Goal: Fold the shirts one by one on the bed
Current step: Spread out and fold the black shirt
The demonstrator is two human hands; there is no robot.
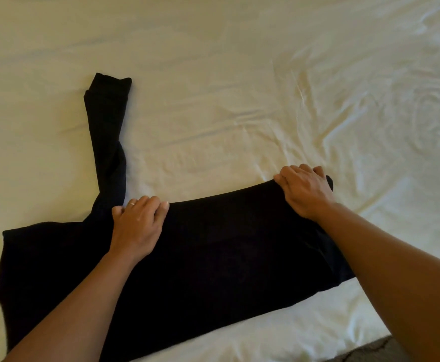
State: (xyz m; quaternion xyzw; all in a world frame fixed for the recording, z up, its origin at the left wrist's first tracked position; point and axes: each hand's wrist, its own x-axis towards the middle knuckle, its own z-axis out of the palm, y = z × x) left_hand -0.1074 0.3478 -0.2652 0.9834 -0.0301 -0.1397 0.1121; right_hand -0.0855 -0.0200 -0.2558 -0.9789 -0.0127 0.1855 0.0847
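Black shirt [213, 257], soft matte knit, on wrinkled cream bed [239, 74]. Left hand [138, 226] and right hand [305, 192] both curl fingers over its far folded edge, gripping. One long sleeve [106, 131] lies straight.

left hand [138, 226]: fingers curled | right hand [305, 192]: fingers curled, arm extended

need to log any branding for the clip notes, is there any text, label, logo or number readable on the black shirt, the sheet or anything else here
None: no text shows anywhere.
black shirt: plain dark cloth, no print, logo or tag visible.
white sheet: bare, no lettering.
ring on the left hand: too small to show any marking.
right hand: nothing written.
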